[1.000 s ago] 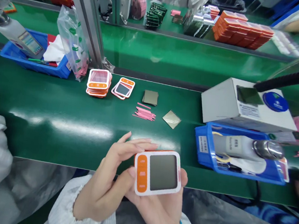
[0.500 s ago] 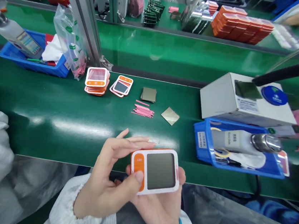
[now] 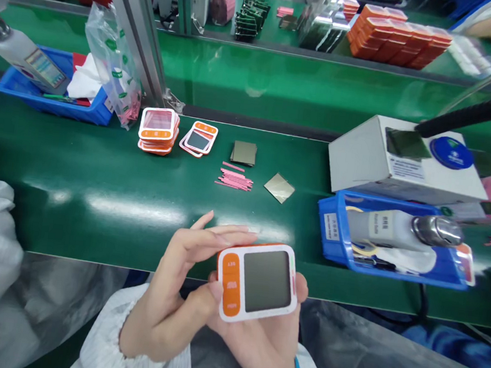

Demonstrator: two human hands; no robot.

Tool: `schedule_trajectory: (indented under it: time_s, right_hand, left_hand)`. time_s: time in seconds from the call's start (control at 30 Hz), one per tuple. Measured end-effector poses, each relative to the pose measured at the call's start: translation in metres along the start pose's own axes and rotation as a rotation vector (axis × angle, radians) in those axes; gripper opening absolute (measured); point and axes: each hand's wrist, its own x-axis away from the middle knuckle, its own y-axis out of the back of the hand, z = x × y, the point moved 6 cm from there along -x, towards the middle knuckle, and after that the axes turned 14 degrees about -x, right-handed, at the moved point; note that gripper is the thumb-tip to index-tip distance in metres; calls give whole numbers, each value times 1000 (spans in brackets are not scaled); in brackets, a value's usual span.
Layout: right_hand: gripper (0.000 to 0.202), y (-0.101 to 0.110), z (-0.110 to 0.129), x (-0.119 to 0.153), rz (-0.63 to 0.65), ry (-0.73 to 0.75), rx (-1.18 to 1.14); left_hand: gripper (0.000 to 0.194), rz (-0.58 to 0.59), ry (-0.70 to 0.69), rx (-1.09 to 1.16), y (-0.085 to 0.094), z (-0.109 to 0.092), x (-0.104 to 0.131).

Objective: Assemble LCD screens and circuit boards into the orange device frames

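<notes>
While my right hand [image 3: 259, 346] cradles the orange-and-white device [image 3: 266, 282], my left hand [image 3: 164, 305] grips its left end. Pink strips [image 3: 234, 180] lie farther off.

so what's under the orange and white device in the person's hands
The right hand is under the device, part of its palm showing past the lower edge. The device hides its own back, so the contact there cannot be seen.
</notes>
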Motion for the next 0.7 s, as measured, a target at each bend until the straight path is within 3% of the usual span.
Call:
schedule_trajectory:
  time_s: [0.3,0.7]
  right_hand:
    - [39,9,3,2,-68,36,88]
    - [33,2,0,1,-27,28,60]
  left_hand:
    - [39,-23,5,11,-1,2,-1]
    - [45,-82,-3,10,-2,2,0]
